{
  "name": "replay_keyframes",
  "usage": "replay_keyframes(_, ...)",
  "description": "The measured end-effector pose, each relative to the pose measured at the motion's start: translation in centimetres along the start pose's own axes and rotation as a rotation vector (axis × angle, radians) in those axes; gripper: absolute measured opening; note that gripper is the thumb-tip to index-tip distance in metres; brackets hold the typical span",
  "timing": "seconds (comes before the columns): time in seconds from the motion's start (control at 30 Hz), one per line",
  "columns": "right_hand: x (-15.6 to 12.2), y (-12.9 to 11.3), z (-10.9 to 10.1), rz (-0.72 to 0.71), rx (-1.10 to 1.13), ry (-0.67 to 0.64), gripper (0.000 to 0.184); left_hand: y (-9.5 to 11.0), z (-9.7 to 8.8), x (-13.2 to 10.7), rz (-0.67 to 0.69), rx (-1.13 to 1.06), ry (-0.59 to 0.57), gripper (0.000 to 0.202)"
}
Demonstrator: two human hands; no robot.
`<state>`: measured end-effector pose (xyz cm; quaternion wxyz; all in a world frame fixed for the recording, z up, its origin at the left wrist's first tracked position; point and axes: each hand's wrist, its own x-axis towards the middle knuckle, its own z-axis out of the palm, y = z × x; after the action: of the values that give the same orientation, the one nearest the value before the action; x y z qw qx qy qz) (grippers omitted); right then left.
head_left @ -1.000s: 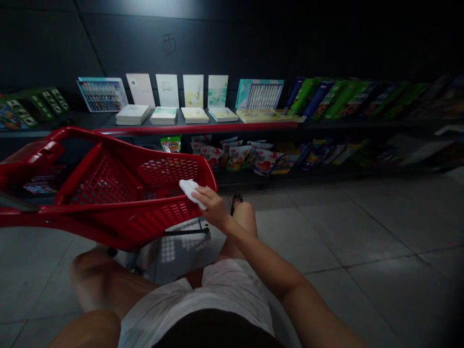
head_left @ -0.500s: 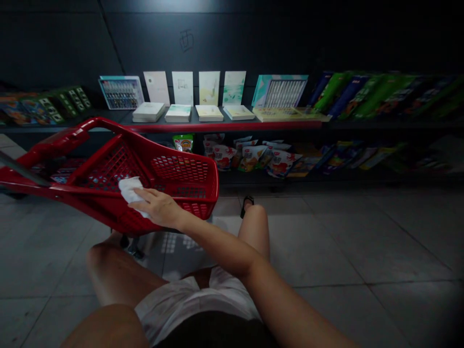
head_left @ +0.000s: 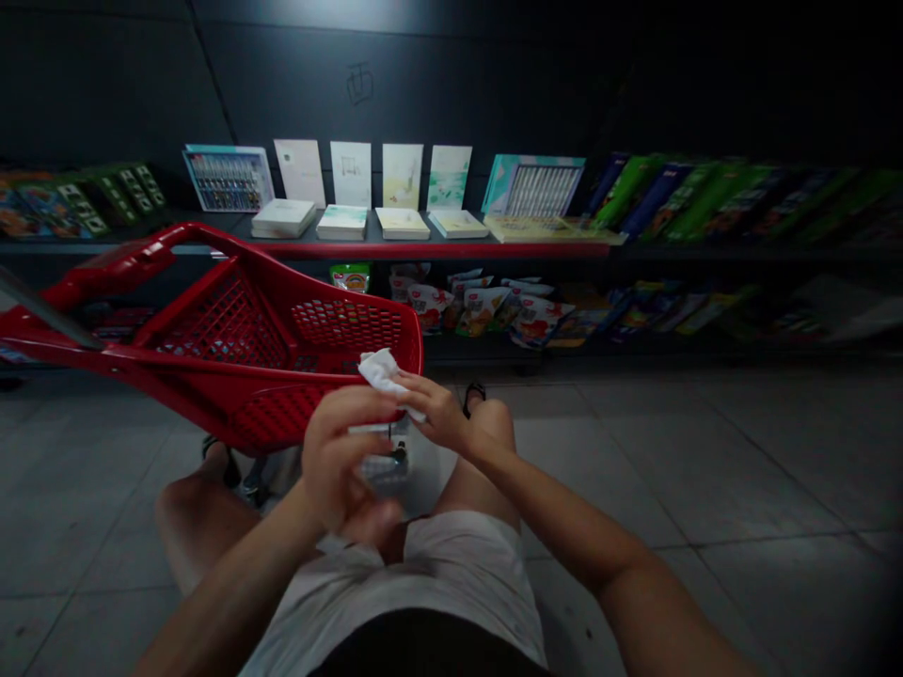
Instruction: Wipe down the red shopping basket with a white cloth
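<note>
My right hand (head_left: 438, 412) pinches a crumpled white wipe (head_left: 381, 372) between its fingers, just off the near rim of a red plastic mesh shopping basket cart (head_left: 345, 324). My left hand (head_left: 339, 461) is beside it, fingers curled towards the wipe, with its palm side hidden. I cannot tell whether those fingers hold anything. Neither hand appears to touch the basket.
Dark shelves with a red edge (head_left: 423, 250) stand ahead, bearing books, art sets and colourful packets. My bare knees and white shorts (head_left: 437, 574) lie below the hands. A dark sandal (head_left: 474, 395) and grey floor tiles (head_left: 670, 470) show beyond.
My right hand has moved right, carrying the wipe off the basket's side. My left hand has come into view beside it. The basket has shifted only slightly.
</note>
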<state>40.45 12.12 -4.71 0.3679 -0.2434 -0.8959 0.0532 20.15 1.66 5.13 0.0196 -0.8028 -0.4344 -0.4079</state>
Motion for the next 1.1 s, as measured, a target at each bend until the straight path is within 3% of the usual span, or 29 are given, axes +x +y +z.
replay_keyframes(0.07, 0.0, -0.1, 0.3, -0.106, 0.019, -0.036, 0.034, -1.6, 1.2, 2.0, 0.035, -0.163, 0.215, 0.029)
replay_keyframes(0.13, 0.2, 0.9, 0.0, -0.146, 0.016, -0.073, 0.033, -3.5, 2.6, 3.9, -0.005, -0.177, 0.200, 0.024)
replay_keyframes(0.27, 1.1, 5.9, -1.5, 0.116, 0.009, -0.004, 0.028, -5.8, 5.6, 5.8, -0.167, 0.038, -0.092, 0.036)
replay_keyframes(0.4, 3.0, 11.1, -1.5, 0.324, -0.074, 0.008, 0.029, -5.5, 7.6, 5.9, -0.238, 0.383, -0.517, 0.047)
replay_keyframes(0.47, 4.0, 12.3, -0.7, 0.386, -0.106, 0.030, 0.033, -5.0, 8.1, 6.0, -0.237, 0.454, -0.597, 0.046)
replay_keyframes(0.57, 4.1, 11.5, 0.8, 0.465, -0.053, 0.160, 0.034, -4.5, 8.3, 6.5, -0.265, 0.499, -0.649, 0.045)
replay_keyframes(0.7, 1.0, 6.6, 2.6, 0.449, 0.070, 0.347, 0.034, -4.2, 8.4, 7.4, -0.278, 0.528, -0.756, 0.044)
replay_keyframes(0.8, -2.0, 2.5, 3.2, 0.370, 0.137, 0.374, 0.036, -3.8, 8.7, 7.9, -0.215, 0.494, -0.851, 0.045)
replay_keyframes(0.87, -3.2, 1.0, 3.3, 0.330, 0.145, 0.369, 0.036, -3.6, 8.9, 7.9, -0.181, 0.459, -0.924, 0.047)
replay_keyframes(0.97, -3.0, 1.5, 3.1, 0.305, 0.081, 0.328, 0.036, -3.3, 8.9, 7.2, -0.183, 0.431, -1.014, 0.052)
replay_keyframes(1.1, 1.1, 5.4, 2.1, 0.411, 0.084, 0.325, 0.025, -2.8, 8.0, 5.8, -0.183, 0.461, -1.026, 0.058)
